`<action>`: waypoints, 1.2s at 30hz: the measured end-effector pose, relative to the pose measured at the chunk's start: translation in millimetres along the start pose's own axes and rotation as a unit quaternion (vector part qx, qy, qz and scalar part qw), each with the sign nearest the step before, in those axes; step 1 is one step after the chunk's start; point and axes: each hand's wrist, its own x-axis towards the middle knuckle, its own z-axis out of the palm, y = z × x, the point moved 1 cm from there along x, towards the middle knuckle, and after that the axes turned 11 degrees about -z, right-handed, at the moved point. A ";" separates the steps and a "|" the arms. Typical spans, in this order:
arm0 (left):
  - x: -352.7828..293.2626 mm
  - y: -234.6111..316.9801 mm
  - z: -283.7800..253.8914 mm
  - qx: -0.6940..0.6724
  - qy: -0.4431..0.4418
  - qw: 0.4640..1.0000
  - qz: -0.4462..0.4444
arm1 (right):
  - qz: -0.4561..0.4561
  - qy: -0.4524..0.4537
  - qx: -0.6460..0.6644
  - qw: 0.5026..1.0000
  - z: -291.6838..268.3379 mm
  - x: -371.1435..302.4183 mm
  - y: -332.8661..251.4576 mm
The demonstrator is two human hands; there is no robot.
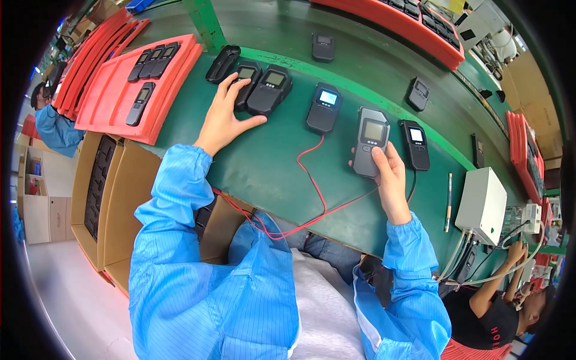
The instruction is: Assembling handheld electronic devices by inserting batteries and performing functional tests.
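My right hand (390,180) grips a grey handheld meter (370,141) with a small screen and a row of buttons, its screen side up. The thumb lies on the meter's front. My left hand (223,120) is spread, its fingertips on a black handheld meter (247,73) and its thumb stretched out below the similar black meter (270,90) beside it. Between my hands lies a meter with a lit screen (324,108), a red cable (307,174) running from its lower end. Another lit meter (415,144) with a black cable lies just right of the held one.
Red foam trays (120,99) with several meters stand at the left. A black casing (223,63) lies beyond my left hand. Loose meters (323,47) lie on the far green surface. A white box (481,204) and a pen (449,203) are at the right; a co-worker (489,312) sits there.
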 end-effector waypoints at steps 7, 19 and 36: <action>26.0 4.6 5.3 -0.003 0.021 0.999 0.026 | -0.014 0.000 -0.005 1.000 -5.0 1.6 8.6; 59.8 -88.1 -25.6 0.077 0.077 0.994 0.005 | 0.015 0.026 -0.004 1.000 -3.6 2.0 -0.2; 61.1 -113.7 -42.7 -0.067 0.208 0.957 -0.193 | 0.015 0.024 -0.024 0.999 0.2 0.6 -4.3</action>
